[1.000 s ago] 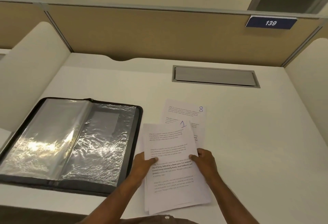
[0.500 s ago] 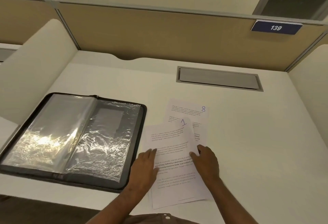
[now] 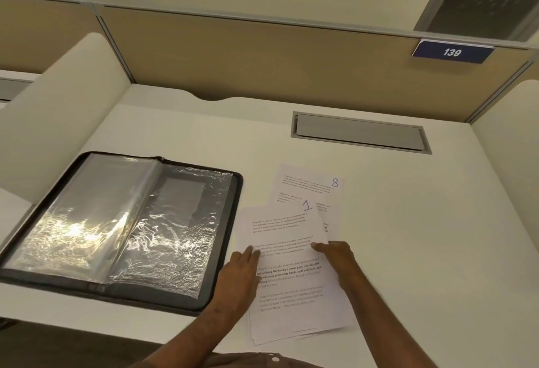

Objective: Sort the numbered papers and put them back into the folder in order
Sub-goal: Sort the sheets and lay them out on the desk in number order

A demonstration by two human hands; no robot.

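Stack of papers (image 3: 294,277) lies on the desk (image 3: 408,236) just right of the open folder (image 3: 122,227), long axis running away from the person and tilted a little clockwise, lower edges fanned so several sheets show. Top sheet is marked 1 (image 3: 306,205); a sheet marked 8 (image 3: 334,182) pokes out from under the far end, skewed to the right. Left hand (image 3: 240,277) lies flat on the left margin of the stack, fingers straight and together, tips pointing away toward mid-sheet, pressing not gripping. Right hand (image 3: 339,257) sits on the right edge of the stack, fingers roughly straight and pointing left across the page, tips on the top sheet; cannot tell whether the thumb is tucked under the edge. Both hands bracket the stack across its short axis, paper directly under and between the fingertips. Folder lies to the left, plastic sleeves (image 3: 186,222) empty and glaring, spine (image 3: 137,216) roughly parallel to the stack; left hand is the nearer one to it. Judgement: sorting is at an early stage, nothing filed yet; sheet 1 on top probably goes left into the first sleeve, a short sideways carry. Risk: loose lower sheets sliding when the top one is lifted.
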